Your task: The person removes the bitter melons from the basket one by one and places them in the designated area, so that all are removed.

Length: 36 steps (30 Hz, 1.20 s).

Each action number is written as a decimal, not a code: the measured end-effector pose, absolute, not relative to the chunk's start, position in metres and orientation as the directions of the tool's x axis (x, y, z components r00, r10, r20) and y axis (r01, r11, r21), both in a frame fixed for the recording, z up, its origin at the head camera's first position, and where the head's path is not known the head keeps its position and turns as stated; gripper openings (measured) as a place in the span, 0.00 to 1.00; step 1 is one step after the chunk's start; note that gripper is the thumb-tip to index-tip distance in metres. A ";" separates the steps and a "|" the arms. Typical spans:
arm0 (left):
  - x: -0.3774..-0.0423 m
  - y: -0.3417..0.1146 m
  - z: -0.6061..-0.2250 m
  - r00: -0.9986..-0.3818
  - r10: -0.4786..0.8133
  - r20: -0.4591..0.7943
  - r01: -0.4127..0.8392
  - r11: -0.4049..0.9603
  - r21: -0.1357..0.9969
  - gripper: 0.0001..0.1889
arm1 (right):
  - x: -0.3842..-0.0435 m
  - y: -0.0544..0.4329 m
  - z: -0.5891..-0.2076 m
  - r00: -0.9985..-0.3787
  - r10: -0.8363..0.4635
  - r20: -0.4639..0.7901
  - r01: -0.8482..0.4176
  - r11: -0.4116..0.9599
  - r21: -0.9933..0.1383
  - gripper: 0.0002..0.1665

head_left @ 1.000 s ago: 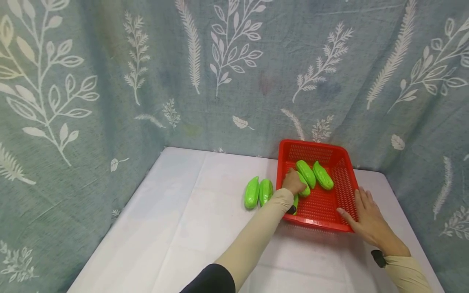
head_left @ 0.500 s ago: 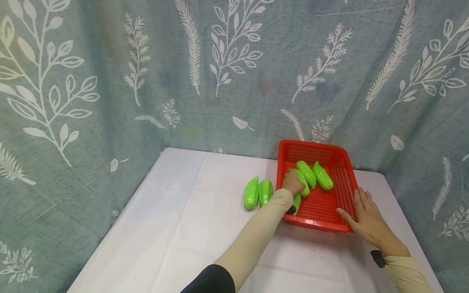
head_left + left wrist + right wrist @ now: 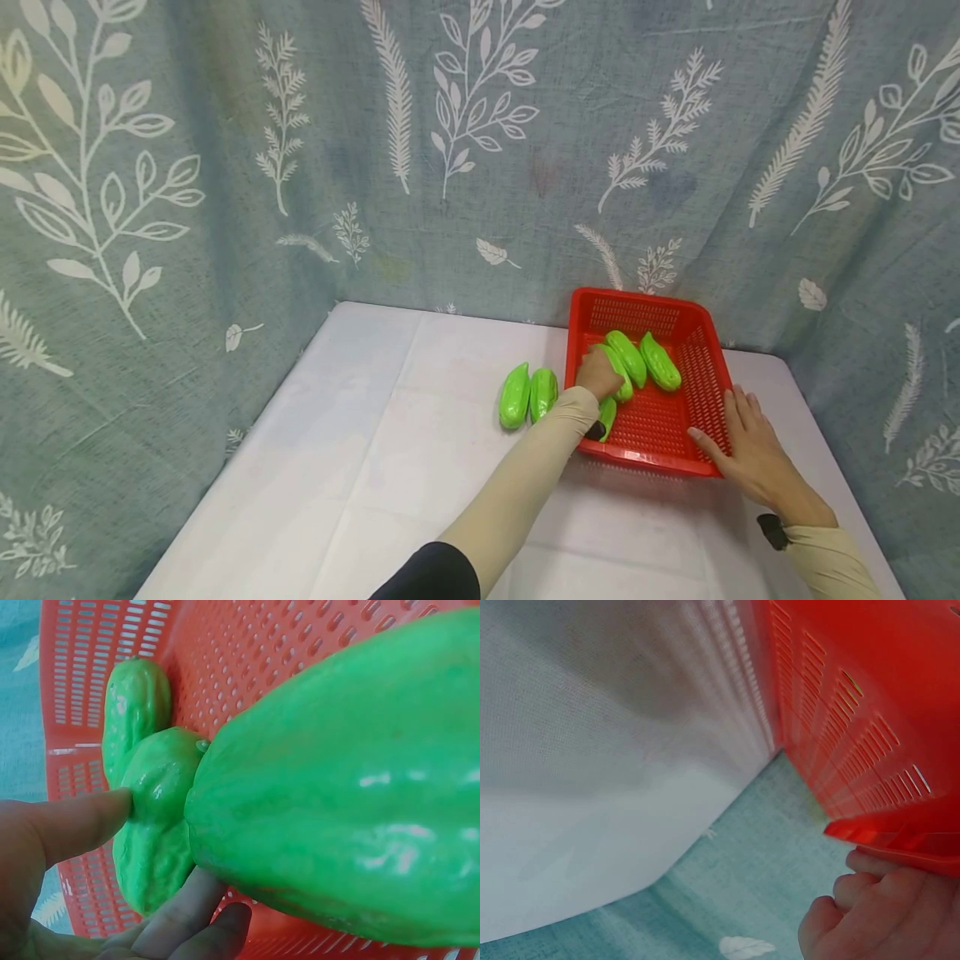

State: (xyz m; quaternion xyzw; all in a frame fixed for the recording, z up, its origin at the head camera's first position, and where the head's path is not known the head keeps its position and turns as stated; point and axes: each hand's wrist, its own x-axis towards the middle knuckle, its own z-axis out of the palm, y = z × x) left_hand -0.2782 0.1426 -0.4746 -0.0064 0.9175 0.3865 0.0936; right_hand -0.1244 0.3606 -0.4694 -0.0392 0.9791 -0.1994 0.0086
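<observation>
Reaching into a red plastic basket, my left hand holds an oblong, ridged bright green toy vegetable. In the left wrist view the fingers lie on both sides of the green vegetable. Beside it in the basket are another green vegetable and one more with a pointed tip; a further one lies partly hidden by my left wrist. My right hand rests at the basket's right rim, fingers extended along the outside and thumb over the inside.
Two more green vegetables lie side by side on the white-covered table, left of the basket. A leaf-patterned blue-green curtain hangs behind the table and along both sides. The basket stands close to the back edge.
My left hand and the vegetable it holds have shifted very slightly left. Slightly more of the vegetable beside my left wrist shows. My right hand stays at the rim.
</observation>
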 end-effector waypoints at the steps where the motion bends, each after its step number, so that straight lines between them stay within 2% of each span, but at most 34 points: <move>1: -0.278 0.143 -0.475 -0.983 0.054 -0.173 -0.086 0.701 0.708 0.31 | -0.124 0.361 -0.469 -0.997 -0.081 -0.001 -0.075 0.917 -0.392 0.62; 4: -0.274 0.143 -0.471 -0.986 0.047 -0.159 -0.081 0.698 0.712 0.31 | -0.124 0.360 -0.468 -0.997 -0.083 -0.002 -0.075 0.917 -0.393 0.62; 9: -0.266 0.138 -0.463 -0.991 0.064 -0.119 -0.043 0.683 0.729 0.25 | -0.123 0.360 -0.468 -0.996 -0.084 -0.007 -0.075 0.916 -0.394 0.62; 20: -0.269 0.135 -0.459 -0.992 0.074 -0.102 -0.028 0.659 0.751 0.15 | -0.124 0.359 -0.468 -0.997 -0.075 -0.024 -0.060 0.918 -0.393 0.63; 29: -0.266 0.135 -0.450 -0.992 0.074 -0.097 -0.026 0.653 0.757 0.17 | -0.124 0.360 -0.470 -0.997 -0.072 -0.033 -0.054 0.919 -0.391 0.64; 36: -0.267 0.131 -0.448 -0.992 0.094 -0.082 -0.007 0.612 0.791 0.14 | -0.124 0.359 -0.468 -0.997 -0.070 -0.032 -0.052 0.920 -0.389 0.64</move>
